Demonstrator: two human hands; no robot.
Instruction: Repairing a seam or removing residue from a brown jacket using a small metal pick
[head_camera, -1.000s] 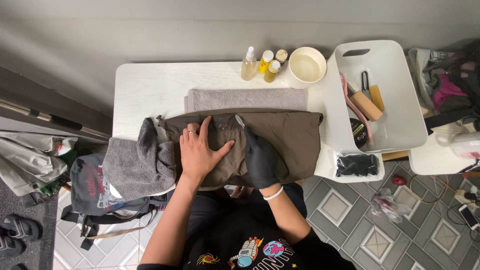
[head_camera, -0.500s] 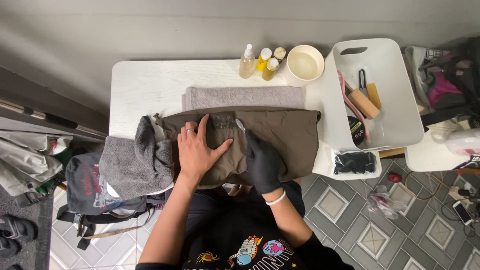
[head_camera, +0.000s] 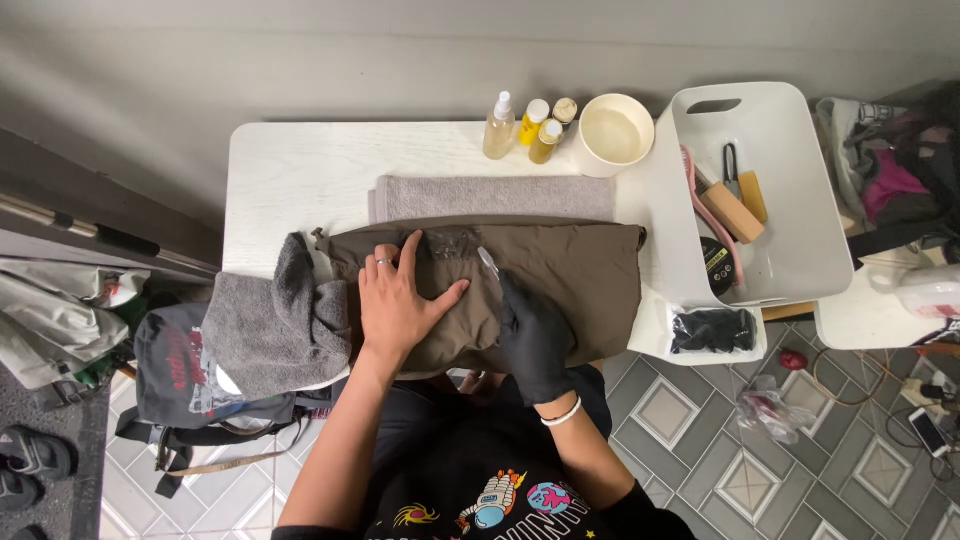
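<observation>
Head view: small tool (head_camera: 488, 262) in gloved right hand (head_camera: 535, 335), indistinct.

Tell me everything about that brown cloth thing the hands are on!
The brown garment is olive-brown, smooth-looking fabric, spread flat across the white table, overlapping a grey towel. The bare left hand presses it flat. The black-gloved right hand rests on it, holding a small slim tool against it.

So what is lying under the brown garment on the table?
A grey towel shows beyond the brown garment, on the white table. How far it reaches beneath is hidden.
</observation>
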